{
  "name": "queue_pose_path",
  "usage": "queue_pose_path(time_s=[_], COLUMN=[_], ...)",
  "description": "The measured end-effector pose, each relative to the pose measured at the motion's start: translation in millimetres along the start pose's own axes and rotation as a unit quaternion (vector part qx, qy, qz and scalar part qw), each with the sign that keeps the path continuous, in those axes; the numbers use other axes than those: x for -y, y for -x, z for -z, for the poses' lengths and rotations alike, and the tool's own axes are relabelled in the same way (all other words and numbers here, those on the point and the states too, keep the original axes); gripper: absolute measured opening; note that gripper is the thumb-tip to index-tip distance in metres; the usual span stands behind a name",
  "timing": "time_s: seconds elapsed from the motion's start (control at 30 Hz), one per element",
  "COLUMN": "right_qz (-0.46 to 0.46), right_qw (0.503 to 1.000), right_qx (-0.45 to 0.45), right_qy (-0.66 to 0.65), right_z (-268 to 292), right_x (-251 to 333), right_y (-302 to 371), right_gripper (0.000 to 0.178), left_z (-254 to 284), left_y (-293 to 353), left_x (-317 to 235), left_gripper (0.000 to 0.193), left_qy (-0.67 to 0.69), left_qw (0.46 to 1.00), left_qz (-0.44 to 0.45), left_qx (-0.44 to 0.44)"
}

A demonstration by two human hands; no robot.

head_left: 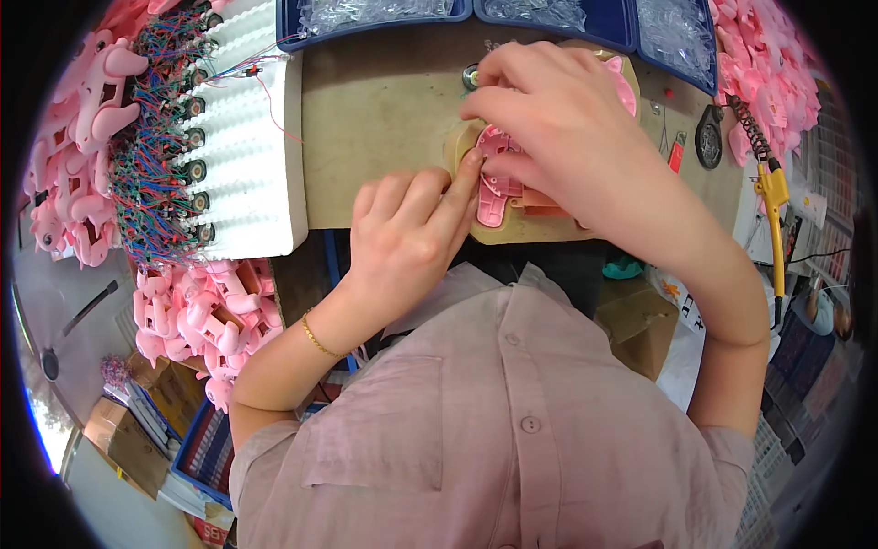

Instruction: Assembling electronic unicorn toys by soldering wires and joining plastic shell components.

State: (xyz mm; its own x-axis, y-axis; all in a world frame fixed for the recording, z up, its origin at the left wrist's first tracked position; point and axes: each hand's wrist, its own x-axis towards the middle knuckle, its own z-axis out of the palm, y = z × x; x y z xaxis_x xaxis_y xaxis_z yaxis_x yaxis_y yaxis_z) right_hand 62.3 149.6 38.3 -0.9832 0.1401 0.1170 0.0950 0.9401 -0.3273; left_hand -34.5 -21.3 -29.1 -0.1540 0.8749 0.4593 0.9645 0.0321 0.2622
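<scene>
A pink plastic toy shell (pixel 492 210) lies with its hollow side up on a tan board (pixel 530 231) at the table's near edge. My left hand (pixel 402 220) has its index finger stretched to the shell's left rim, the other fingers curled; its thumb is hidden. My right hand (pixel 558 119) arches over the shell, thumb close to the left fingertip and index finger bent well apart from it. Nothing shows between them. Beside its upper fingertips sits a small round speaker (pixel 471 76). The right hand covers the shell's middle; another pink piece (pixel 622 87) shows beyond it.
A white foam tray (pixel 251 174) with wired speakers (pixel 195 171) stands left. Pink toy shells are piled on the left (pixel 96 101) and far right (pixel 764 64). Blue bins (pixel 380 27) of clear parts line the back. A yellow-handled tool (pixel 774 197) hangs right on a coiled cord.
</scene>
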Motion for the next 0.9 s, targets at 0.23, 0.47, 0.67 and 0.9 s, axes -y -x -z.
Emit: queue_pose_path(time_s=[0.23, 0.47, 0.67, 0.9], right_qz=[0.058, 0.049, -0.14, -0.263], right_qw=[0.983, 0.99, 0.973, 0.904], right_qx=[0.171, 0.131, -0.055, 0.029], right_qy=[0.008, -0.013, -0.178, -0.337], right_z=[1.4, 4.7, 52.5, 57.9], right_x=[-23.0, -25.8, -24.5, -32.9], right_y=[-23.3, -2.7, 58.3, 71.2], right_gripper=[0.031, 0.03, 0.021, 0.017], left_z=[18.8, 15.5, 32.5, 24.7], left_y=[-15.8, -9.9, -13.2, -94.8], left_x=[1.3, -1.0, -5.7, -1.9], left_gripper=[0.051, 0.054, 0.048, 0.019], left_qy=[-0.047, 0.039, 0.063, 0.073], left_qw=[0.988, 0.993, 0.98, 0.988], left_qz=[-0.091, -0.052, 0.002, 0.081], left_qx=[0.117, 0.1, 0.187, 0.108])
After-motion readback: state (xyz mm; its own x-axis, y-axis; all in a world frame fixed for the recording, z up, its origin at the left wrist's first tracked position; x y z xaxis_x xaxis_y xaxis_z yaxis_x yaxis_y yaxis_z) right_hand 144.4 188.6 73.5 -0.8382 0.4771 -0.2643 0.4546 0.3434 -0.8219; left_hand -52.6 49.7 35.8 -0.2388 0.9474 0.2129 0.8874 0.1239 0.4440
